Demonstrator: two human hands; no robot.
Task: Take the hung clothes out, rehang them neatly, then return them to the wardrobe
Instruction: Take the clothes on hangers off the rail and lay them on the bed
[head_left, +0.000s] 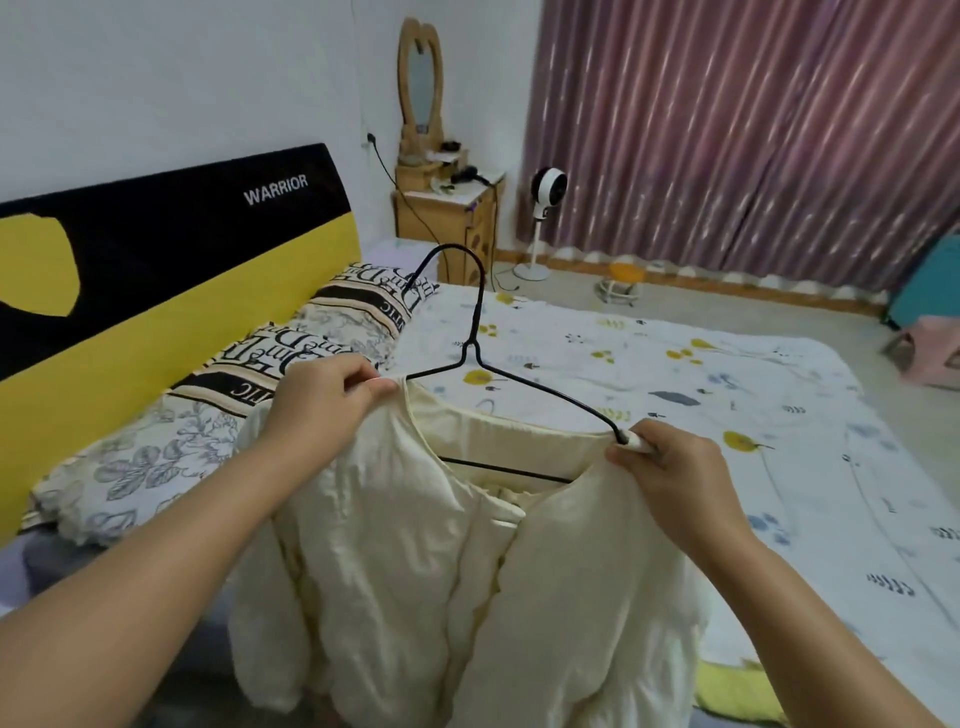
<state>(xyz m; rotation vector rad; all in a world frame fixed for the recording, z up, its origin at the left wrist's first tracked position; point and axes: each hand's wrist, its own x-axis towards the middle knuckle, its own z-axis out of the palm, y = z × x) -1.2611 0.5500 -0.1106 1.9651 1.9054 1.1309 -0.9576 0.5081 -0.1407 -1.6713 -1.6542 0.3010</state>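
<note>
Both hands are holding a cream jacket (415, 545) up over the bed (675, 374), with a black wire hanger (470, 358) sitting inside its neckline. The left hand (322, 410) is pinching the jacket's collar edge at the left shoulder, its fingers (363, 387) curled tight on the cloth just beside the hanger's left arm. The right hand (670, 467) is gripping the right end of the hanger together with the cloth there, fingers wrapped round both. The hanger's hook is pointing up and away from the person, and its bottom bar is showing across the open neck. The jacket is hanging down in front of the person, near the bed's edge. A patterned pillow (208, 415) is lying against the black and yellow headboard (156, 270).
</note>
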